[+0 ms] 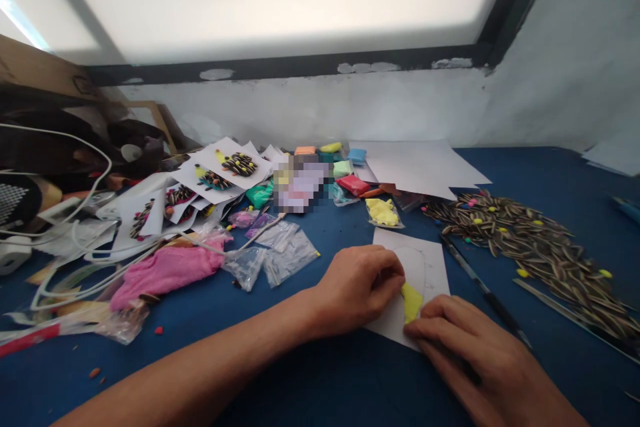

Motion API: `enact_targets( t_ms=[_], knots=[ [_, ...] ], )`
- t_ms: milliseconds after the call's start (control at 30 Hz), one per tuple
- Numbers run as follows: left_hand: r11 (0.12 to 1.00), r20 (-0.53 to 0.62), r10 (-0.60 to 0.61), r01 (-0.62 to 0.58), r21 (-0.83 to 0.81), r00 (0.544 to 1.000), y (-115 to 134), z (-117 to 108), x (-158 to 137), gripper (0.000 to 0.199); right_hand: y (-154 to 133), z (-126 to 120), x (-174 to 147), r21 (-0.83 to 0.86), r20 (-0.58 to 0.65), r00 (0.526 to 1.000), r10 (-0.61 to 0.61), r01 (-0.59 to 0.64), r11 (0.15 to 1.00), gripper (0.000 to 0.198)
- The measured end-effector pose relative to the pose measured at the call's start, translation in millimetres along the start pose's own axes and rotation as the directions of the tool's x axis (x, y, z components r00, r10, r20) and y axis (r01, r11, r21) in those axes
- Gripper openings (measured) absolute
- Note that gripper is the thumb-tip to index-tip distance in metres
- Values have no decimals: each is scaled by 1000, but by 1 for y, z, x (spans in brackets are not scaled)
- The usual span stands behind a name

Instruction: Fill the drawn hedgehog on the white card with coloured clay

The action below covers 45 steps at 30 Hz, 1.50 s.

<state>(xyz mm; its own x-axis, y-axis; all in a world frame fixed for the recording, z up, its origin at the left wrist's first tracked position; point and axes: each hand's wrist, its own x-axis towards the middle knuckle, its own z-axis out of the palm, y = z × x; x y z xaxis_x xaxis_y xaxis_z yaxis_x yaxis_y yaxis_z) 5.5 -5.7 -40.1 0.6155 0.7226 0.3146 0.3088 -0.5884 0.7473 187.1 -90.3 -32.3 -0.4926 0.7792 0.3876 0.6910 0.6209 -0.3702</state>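
A small white sheet of paper (435, 260) with a pencil-like outline drawn on it lies on the blue table in front of me. Flattened yellow modelling clay (411, 302) sits on its lower part, between my two hands. My left hand (363, 287) is closed, with curled fingers and thumb at the clay's upper left edge. From the lower right, my right hand (475, 340) is closed too, thumb and fingertips pinched at the clay's other edge. The left fingertips are partly hidden.
Striped sunflower seeds (540, 240) are heaped at right, beside a pen (485, 287). An opened yellow clay packet (383, 211) lies beyond the paper. Seed-decorated sheets (235, 163), pink cloth-like material (173, 267), plastic bags (290, 257) and white cables (80, 240) crowd the left.
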Motion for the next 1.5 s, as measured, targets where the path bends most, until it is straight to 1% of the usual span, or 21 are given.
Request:
enact_targets(
  t_ms=[133, 267, 367, 667, 767, 833, 867, 933, 1033, 1133, 1200, 1300, 1500],
  knots=[
    [1000, -3, 2, -2, 0, 1000, -1, 0, 0, 9, 0, -3, 0, -5, -1, 1000, 2, -2, 1000, 16],
    [1000, 1, -4, 4, 1, 1000, -1, 0, 0, 9, 2, -7, -4, 44, 47, 998, 46, -48, 998, 12],
    [1000, 5, -2, 2, 5, 1000, -1, 1, 0, 8, 4, -6, -7, 69, 51, 995, 83, -87, 994, 13],
    [1000, 6, -4, 4, 17, 1000, -2, 0, -1, 9, 3, -6, -6, 49, 70, 996, 53, -57, 997, 20],
    [1000, 7, -3, 3, 16, 1000, -2, 0, -1, 9, 2, -7, -5, 57, 42, 998, 46, -48, 997, 19],
    [1000, 10, -3, 3, 16, 1000, -2, 0, -1, 9, 3, -7, -5, 45, -36, 998, 45, -44, 998, 18],
    [1000, 9, -3, 2, 18, 1000, -1, 0, -1, 9, 4, -7, -6, 23, -66, 997, 31, -30, 999, 19],
    [1000, 9, -1, 1, 20, 1000, -1, 0, -1, 9, 5, -6, -8, -42, -91, 995, -39, 36, 999, 21],
    [1000, 11, -2, 2, 25, 1000, -1, 0, -1, 8, 8, -5, -11, -165, -72, 983, -168, 154, 974, 30],
    [1000, 6, -4, 4, 24, 1000, -1, -1, -1, 8, 9, -4, -13, -264, -90, 963, -252, 221, 939, 31],
    [1000, 6, -3, 3, 20, 1000, -1, -1, -1, 9, 9, -3, -13, -292, -64, 962, -264, 235, 927, 29],
    [1000, 15, -11, 10, 17, 1000, -1, 0, 0, 8, 8, -4, -13, -306, -1, 973, -231, 220, 926, 28],
    [1000, 13, -10, 10, 17, 1000, 0, 1, 0, 8, 7, -3, -8, -293, -3, 976, -218, 207, 933, 26]
  ],
)
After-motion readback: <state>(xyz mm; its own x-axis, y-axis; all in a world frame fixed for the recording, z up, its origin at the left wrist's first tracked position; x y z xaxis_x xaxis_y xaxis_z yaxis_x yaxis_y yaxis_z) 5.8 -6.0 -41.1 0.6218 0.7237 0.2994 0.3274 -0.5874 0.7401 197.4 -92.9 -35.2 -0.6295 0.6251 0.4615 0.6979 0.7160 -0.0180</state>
